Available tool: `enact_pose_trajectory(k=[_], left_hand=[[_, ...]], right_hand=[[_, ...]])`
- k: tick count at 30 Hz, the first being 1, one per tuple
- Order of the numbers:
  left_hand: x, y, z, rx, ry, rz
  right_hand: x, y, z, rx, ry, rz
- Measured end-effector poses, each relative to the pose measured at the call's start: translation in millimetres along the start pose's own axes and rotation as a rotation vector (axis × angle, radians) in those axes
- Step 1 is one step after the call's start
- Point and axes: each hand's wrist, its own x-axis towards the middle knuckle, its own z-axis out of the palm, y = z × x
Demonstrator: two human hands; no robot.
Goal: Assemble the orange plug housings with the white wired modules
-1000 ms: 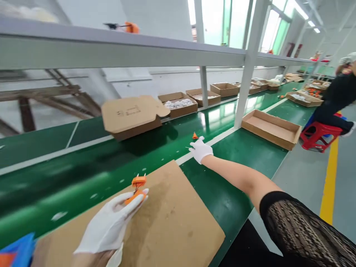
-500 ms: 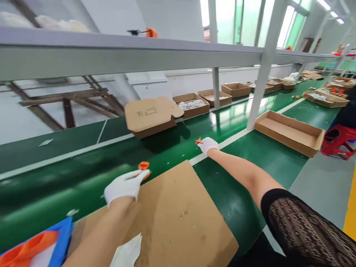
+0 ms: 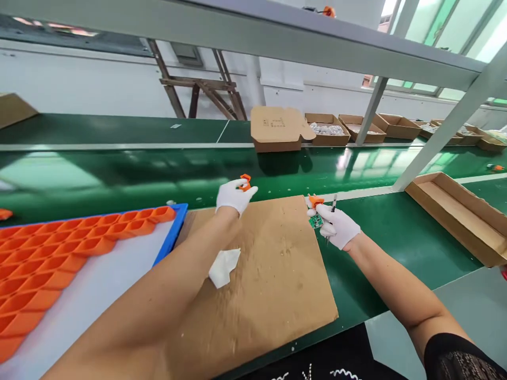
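Observation:
My left hand (image 3: 233, 197), in a white glove, is above the far edge of a brown cardboard sheet (image 3: 277, 274). It pinches a small orange plastic part (image 3: 245, 182) between thumb and fingers. Beyond the sheet's right edge, my gloved right hand (image 3: 341, 227) grips another orange part (image 3: 316, 200) together with a small green circuit board (image 3: 316, 221). A thin dark piece with a pale tip (image 3: 335, 202) sticks up from the same hand; I cannot tell what it is. On the cardboard, under my left forearm, lies a torn white scrap (image 3: 224, 267).
To the left, a blue-edged tray (image 3: 171, 236) holds rows of orange parts (image 3: 75, 253). A shallow cardboard box (image 3: 459, 216) stands at right beside a slanting post (image 3: 447, 119). Across the green belt (image 3: 198, 169) are several boxes, one with raised flaps (image 3: 277, 124). A shelf beam (image 3: 253, 39) runs overhead.
The view has swung left, bringing more of the orange-filled tray into sight. My right hand has drawn back from the belt to the cardboard's edge, and a circuit board now shows in it.

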Motion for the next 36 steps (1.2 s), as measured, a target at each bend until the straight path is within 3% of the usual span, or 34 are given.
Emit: enact_pose_trajectory(k=[5,7,9,12,16,21,23,26,29,32,34,36], left_hand=[[-109,12,23.0,-0.4,-0.353,-0.078],[-147,14,32.4,-0.585,-0.385,-0.112],[-171,14,36.6,-0.705,-0.347,-0.17],[-185,8,32.8,-0.823,-0.38,-0.295],[-185,-5,24.1,-0.96,-0.497,-0.437],[-183,-12,21.5,-0.997,-0.551,-0.489],[-184,-11,22.5,-0.978,-0.574,-0.49],[-192,-7,26.2,-0.917,-0.592,-0.481],[-203,-3,28.7,-0.813,-0.569,-0.46],[-204,-8,15.5,-0.511,-0.409,-0.392],[-200,-18,-11.5,-0.328,-0.207,-0.349],[-196,-34,-53.4,-0.214,0.036,-0.321]], right_hand=[[-20,8,36,0.149,-0.143,0.07],[-27,10,48,0.149,-0.176,0.114],[-31,12,54,0.117,-0.193,0.154],[-34,15,56,0.007,-0.171,0.194],[-35,20,48,-0.225,-0.12,0.194],[-39,16,44,-0.422,0.07,-0.008],[-43,14,45,-0.45,0.012,-0.082],[-48,16,48,-0.486,-0.194,-0.138],[-51,25,49,-0.562,-0.166,-0.134],[-51,33,46,-0.621,-0.038,-0.128],[-49,35,44,-0.621,0.023,-0.122],[-48,36,43,-0.612,0.058,-0.124]])
